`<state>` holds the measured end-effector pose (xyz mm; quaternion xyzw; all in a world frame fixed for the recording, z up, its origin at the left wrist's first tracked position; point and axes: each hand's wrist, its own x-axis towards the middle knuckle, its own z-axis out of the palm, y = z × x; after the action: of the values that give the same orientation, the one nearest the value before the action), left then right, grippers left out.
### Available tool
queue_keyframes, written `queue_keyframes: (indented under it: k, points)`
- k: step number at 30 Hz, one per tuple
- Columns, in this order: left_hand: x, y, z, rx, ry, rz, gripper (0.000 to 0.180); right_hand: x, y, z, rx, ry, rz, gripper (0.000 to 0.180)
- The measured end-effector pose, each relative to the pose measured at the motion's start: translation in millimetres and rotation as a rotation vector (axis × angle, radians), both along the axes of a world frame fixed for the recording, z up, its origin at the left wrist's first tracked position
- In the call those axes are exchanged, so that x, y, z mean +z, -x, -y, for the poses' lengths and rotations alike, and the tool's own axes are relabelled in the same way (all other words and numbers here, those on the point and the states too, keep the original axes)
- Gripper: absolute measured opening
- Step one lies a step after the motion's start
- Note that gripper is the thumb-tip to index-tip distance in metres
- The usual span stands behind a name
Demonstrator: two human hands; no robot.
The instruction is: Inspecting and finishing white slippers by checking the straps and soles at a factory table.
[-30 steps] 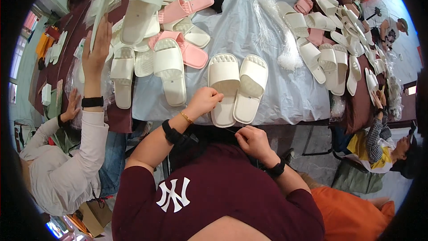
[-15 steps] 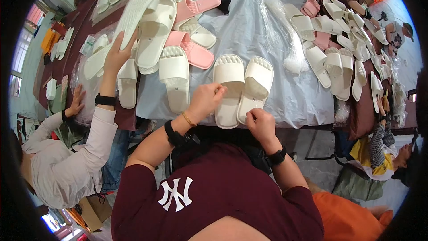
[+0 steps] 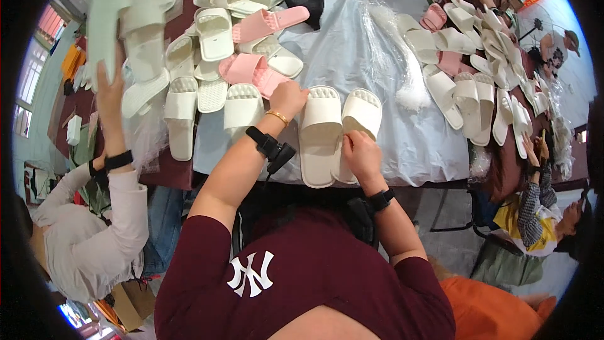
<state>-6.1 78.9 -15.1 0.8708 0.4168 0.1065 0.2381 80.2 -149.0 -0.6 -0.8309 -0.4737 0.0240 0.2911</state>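
Two white slippers lie side by side at the table's near edge, toes pointing away from me: a left slipper (image 3: 319, 127) and a right slipper (image 3: 366, 108). My left hand (image 3: 288, 101) is closed, its fingertips at the left toe edge of the left slipper; what they grip, if anything, is hidden. Over the sole of the right slipper, my right hand (image 3: 363, 158) is closed with curled fingers near the strap opening. Whether it pinches something I cannot make out. Left of my left hand stands another white slipper (image 3: 244, 104), partly covered by my forearm.
White slippers (image 3: 214, 33) and pink slippers (image 3: 253, 70) are heaped at left. More white slippers (image 3: 467, 97) lie at right, beside crumpled clear plastic (image 3: 409, 66). A black bag (image 3: 306, 0) sits farther back. At left, a co-worker's hand (image 3: 110, 94) holds up white slippers.
My left hand has moved up and left, from over the left slipper's strap to its toe edge. My right hand has shifted slightly up and left. The co-worker's raised slippers have moved left.
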Motion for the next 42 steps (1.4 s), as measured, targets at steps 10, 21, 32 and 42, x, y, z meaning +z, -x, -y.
queue_keyframes:
  k: [10,21,32,42]
  points:
    - [-14.0,5.6,7.0,0.147,-0.038,0.286,0.028,20.2,-10.7,0.3,0.066,-0.257,-0.120,0.017]
    - [30.8,161.5,49.1,0.206,-0.380,0.392,0.028,4.1,-8.9,-6.9,0.143,-0.375,-0.249,0.017]
    - [9.4,209.8,40.3,0.569,-0.351,0.170,0.048,-25.4,-6.8,3.0,0.065,-0.400,-0.482,0.018]
    - [-11.1,208.2,4.6,0.667,-0.575,0.244,0.035,-28.1,-8.1,0.7,0.056,-0.442,-0.465,0.017]
